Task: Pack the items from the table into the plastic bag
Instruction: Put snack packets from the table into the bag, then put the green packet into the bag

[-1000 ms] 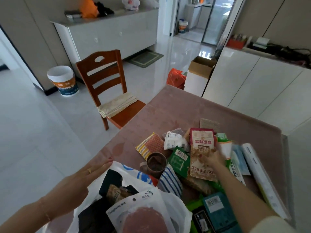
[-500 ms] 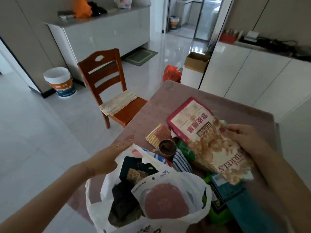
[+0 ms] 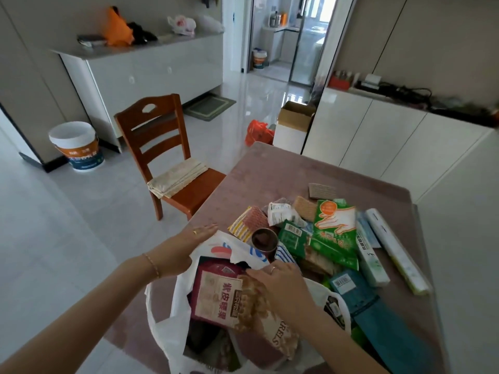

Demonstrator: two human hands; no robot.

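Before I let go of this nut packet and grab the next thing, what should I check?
1. Mouth open: ok, the left hand presses back the far rim of the plastic bag.
2. Packet seated: not ok, the nut packet lies slanted at the mouth, and the right hand holds it.
3. Room underneath: cannot tell, the packet hides the inside.
4. Next items close: ok, the green glove packet lies on the table beside the bag.
5. Spill risk: ok, the brown cup by the rim stands upright.

loc: I read this as a home, dining area | seen: wooden chair (image 3: 167, 157) beside a pink-topped table (image 3: 283, 171) | white sideboard (image 3: 151, 74) with clutter on top | glossy tiled floor (image 3: 67, 211), doormat (image 3: 209, 107) | glass door (image 3: 305, 49) onto a further room
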